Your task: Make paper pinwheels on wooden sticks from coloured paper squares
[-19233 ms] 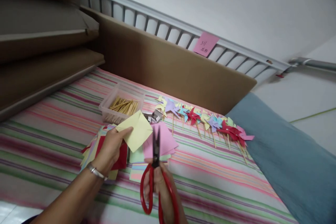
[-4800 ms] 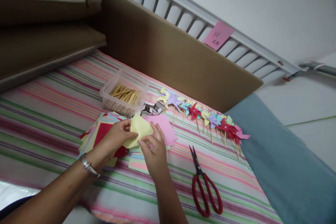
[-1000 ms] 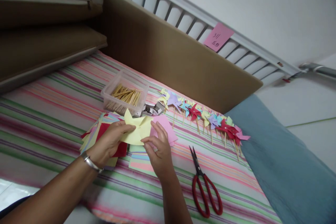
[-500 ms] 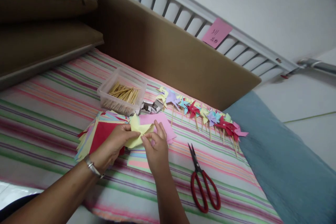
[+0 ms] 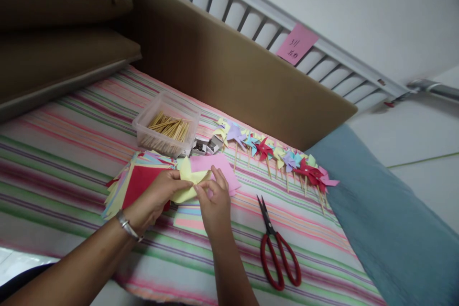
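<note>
Between my hands is a yellow paper pinwheel (image 5: 185, 194), its corners folded in toward the middle. My left hand (image 5: 165, 190), with a silver bracelet at the wrist, pinches its left side near the centre. From the right, the thumb and forefinger of my right hand (image 5: 214, 197) close on the paper at the centre; whether a pin is there is too small to tell. Under and behind it lie pink paper sheets (image 5: 226, 172). A stack of coloured paper squares (image 5: 141, 186), red on top, sits beneath my left forearm and hand.
A clear plastic box (image 5: 143, 136) of short wooden sticks stands behind the stack, beside small silvery packs (image 5: 206, 146). Finished pinwheels (image 5: 265, 149) on sticks line the back right. Red-handled scissors (image 5: 274, 244) lie right of my hands. A brown board (image 5: 233, 67) rises behind the striped cloth.
Almost nothing differs. Both hands keep their pinch on the yellow pinwheel, with only a very slight shift of the fingers.
</note>
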The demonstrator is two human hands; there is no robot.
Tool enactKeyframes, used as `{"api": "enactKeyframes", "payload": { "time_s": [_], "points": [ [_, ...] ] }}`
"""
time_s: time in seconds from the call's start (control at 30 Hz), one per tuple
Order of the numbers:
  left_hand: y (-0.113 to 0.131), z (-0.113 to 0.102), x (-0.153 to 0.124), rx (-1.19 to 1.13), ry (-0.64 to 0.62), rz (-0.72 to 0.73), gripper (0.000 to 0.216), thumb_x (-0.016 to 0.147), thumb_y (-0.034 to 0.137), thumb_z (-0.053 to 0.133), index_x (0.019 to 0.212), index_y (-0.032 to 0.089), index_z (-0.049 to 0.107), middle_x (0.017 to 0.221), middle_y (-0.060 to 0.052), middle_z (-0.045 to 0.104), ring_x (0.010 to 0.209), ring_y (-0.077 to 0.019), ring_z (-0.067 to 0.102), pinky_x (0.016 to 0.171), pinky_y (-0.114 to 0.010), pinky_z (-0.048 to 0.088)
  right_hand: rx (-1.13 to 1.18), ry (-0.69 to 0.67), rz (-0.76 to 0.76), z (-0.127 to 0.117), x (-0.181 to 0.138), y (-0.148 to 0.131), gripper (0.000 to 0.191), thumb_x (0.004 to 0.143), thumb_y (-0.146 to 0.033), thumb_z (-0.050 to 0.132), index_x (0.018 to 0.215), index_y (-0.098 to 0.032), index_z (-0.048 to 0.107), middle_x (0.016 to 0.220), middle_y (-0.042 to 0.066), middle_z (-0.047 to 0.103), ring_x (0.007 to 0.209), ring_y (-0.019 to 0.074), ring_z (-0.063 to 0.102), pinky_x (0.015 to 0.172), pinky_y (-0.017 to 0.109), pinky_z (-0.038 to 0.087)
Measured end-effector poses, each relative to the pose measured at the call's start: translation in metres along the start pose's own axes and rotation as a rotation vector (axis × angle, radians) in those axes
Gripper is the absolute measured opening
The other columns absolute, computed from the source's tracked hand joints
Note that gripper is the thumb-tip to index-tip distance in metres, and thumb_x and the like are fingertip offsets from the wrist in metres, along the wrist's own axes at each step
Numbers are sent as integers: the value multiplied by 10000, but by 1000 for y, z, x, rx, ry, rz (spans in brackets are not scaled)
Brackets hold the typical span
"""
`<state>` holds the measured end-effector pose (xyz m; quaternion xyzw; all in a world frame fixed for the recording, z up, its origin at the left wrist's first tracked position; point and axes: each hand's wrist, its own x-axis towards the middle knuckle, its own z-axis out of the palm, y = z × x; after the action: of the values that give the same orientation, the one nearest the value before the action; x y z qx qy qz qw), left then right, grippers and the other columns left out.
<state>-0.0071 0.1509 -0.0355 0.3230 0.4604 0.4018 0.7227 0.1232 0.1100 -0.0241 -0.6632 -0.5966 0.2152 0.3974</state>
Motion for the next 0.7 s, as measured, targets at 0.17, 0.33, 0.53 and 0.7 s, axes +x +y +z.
{"api": "enactKeyframes", "payload": {
  "time_s": [0.17,0.33,0.53,0.7],
  "points": [
    [0,0,1,0,11,-2,204,487,213,740,656,114,680,560,-30,666,544,-171,611,543,-251,422,-13,5,-19,1,-1,0,122,794,-198,559,712,-180,648,1402,152,442,1348,270,303,1074,483,252],
    [3,3,-2,-5,-12,-37,213,472,194,742,660,106,696,571,-38,684,542,-161,611,543,-236,423,-35,31,3,2,0,0,102,778,-192,576,706,-175,647,1381,166,462,1336,276,325,1076,477,251],
    [0,0,2,2,-76,-42,218,498,237,771,666,111,713,582,-40,694,533,-148,602,532,-226,411,-40,43,11,2,1,3,83,770,-182,586,706,-175,638,1372,170,470,1331,276,332,1074,476,260],
    [-8,-2,7,43,-103,-4,321,506,271,804,766,101,727,695,-69,727,599,-169,630,567,-239,418,-34,61,21,5,1,8,88,756,-167,590,678,-183,628,1349,162,491,1323,274,343,1075,475,258]
  ]
}}
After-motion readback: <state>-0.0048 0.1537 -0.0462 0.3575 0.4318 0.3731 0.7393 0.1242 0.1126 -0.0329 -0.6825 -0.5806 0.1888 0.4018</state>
